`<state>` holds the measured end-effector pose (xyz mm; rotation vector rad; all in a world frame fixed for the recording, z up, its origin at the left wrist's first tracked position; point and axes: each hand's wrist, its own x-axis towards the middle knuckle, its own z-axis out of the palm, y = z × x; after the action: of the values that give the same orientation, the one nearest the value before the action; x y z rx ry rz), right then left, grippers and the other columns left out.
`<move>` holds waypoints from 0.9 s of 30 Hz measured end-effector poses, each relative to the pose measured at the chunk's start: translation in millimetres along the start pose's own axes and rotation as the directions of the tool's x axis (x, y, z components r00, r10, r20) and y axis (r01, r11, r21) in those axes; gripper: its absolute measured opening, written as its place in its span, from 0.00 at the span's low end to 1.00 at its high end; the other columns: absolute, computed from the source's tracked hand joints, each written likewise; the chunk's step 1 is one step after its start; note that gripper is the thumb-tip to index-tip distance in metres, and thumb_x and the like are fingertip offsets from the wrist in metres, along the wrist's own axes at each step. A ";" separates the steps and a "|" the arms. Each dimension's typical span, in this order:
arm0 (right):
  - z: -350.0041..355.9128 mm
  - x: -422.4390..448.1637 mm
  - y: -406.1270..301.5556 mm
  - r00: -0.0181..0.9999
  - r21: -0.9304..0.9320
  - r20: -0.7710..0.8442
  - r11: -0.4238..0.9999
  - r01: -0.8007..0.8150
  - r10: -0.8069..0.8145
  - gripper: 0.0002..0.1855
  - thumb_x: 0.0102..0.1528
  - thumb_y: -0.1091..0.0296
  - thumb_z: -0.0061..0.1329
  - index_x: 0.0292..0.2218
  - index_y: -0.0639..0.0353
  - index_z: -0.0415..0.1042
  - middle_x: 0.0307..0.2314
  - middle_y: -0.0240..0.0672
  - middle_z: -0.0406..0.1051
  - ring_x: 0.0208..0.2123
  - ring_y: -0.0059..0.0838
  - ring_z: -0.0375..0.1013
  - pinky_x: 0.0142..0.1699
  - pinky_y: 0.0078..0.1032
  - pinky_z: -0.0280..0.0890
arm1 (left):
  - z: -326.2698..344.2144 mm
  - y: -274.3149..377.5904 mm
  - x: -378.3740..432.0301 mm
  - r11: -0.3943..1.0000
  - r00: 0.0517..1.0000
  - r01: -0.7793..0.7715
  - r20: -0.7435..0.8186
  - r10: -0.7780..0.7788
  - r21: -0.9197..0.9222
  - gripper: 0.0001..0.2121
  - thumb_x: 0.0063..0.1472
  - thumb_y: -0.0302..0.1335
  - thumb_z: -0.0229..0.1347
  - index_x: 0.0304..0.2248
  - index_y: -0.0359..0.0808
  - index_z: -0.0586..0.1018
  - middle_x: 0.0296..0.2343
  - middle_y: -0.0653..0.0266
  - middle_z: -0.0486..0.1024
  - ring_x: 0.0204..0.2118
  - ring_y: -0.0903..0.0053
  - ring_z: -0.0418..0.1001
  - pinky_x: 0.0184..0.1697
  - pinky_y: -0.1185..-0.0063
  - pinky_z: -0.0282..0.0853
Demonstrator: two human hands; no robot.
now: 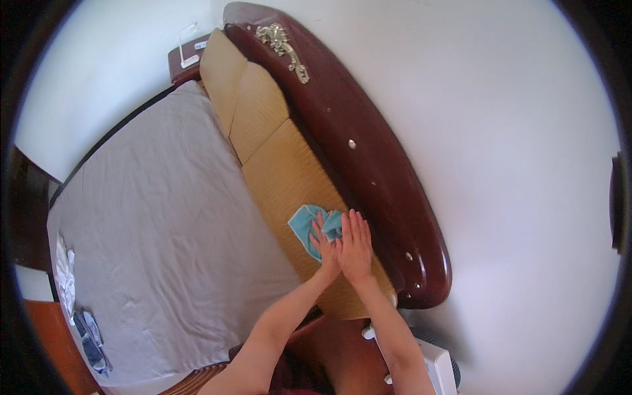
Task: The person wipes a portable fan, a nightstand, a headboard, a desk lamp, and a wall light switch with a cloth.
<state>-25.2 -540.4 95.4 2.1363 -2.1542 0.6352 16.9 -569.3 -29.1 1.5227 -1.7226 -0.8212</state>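
Observation:
A teal cloth lies partly bunched on the tan padded panel of a bed headboard. My left hand rests on it with spread fingers, and a fold of the cloth laps over part of that hand. Right beside it, my right hand is laid flat with its fingers stretched out, at the cloth's right edge near the panel's upper border. What lies beneath my right palm is hidden. Along the panel runs the glossy dark red wood top of the headboard.
A grey sheet covers the mattress on the left. Gold carved trim sits on the headboard's far end. A white lamp stands on a far nightstand. A white appliance is near my right forearm. Dark fabric lies at the bed's left edge.

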 end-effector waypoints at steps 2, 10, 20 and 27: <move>4.0 7.5 4.9 1.000 -0.013 0.008 1.000 0.018 -0.018 0.31 0.50 0.66 0.44 0.53 0.66 0.50 0.53 0.50 0.49 0.55 0.47 0.49 0.58 0.43 0.44 | -6.8 8.1 30.7 0.994 0.996 -0.061 -0.072 0.055 -0.089 0.29 0.54 0.37 0.44 0.56 0.43 0.54 0.58 0.59 0.38 0.59 0.54 0.36 0.54 0.52 0.32; 21.7 37.0 -0.1 0.973 -0.155 0.229 0.986 0.063 -0.026 0.32 0.52 0.60 0.45 0.53 0.64 0.52 0.54 0.47 0.48 0.57 0.42 0.44 0.59 0.41 0.41 | -62.3 20.1 200.5 0.981 0.990 0.034 -0.129 -0.060 -0.192 0.27 0.55 0.37 0.44 0.53 0.36 0.58 0.58 0.59 0.40 0.59 0.52 0.36 0.55 0.52 0.32; 33.9 25.4 13.7 0.976 -0.336 0.202 0.930 0.152 -0.086 0.29 0.51 0.58 0.45 0.51 0.63 0.56 0.53 0.49 0.48 0.57 0.44 0.45 0.59 0.40 0.43 | -43.4 -8.2 144.5 0.967 0.968 -0.218 -0.154 0.197 -0.134 0.30 0.52 0.37 0.44 0.54 0.36 0.55 0.56 0.51 0.43 0.58 0.48 0.38 0.56 0.55 0.28; 34.3 62.9 -16.6 0.981 -0.225 0.192 0.971 0.083 -0.039 0.27 0.50 0.70 0.43 0.51 0.66 0.54 0.53 0.51 0.48 0.57 0.47 0.44 0.59 0.44 0.40 | -66.1 0.7 213.8 0.976 0.974 -0.156 -0.187 0.127 -0.151 0.31 0.52 0.38 0.47 0.55 0.39 0.55 0.56 0.51 0.45 0.58 0.51 0.38 0.56 0.55 0.28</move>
<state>-3.5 -610.3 87.8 2.2000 -2.1147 0.1720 54.3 -782.7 26.9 1.3049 -1.5734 -0.7137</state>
